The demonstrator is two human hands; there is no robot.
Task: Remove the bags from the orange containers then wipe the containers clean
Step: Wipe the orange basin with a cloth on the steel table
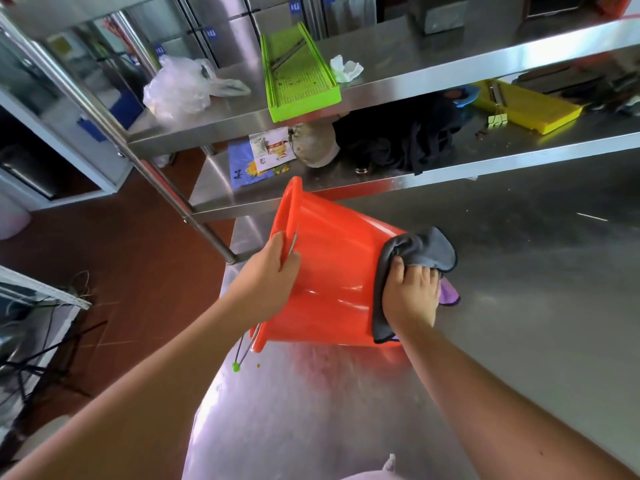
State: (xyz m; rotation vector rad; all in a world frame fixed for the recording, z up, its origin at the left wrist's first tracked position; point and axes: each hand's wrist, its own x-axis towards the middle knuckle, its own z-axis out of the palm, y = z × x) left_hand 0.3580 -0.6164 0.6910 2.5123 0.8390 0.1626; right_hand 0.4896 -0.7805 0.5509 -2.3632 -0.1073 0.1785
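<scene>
Orange bucket (329,268) lies tipped, rim toward nine o'clock, gripped by left hand (268,271); right hand (412,296) clamps cloth (415,251) against base at three o'clock.

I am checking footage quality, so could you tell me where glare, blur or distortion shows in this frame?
Head view: wide-angle bending curves the shelf edges and post; glare streaks on the bucket side and a bright patch on the table near the bottom; bucket's red reflection smears on the steel; left hand and right hand are fairly sharp, far background soft.
</scene>
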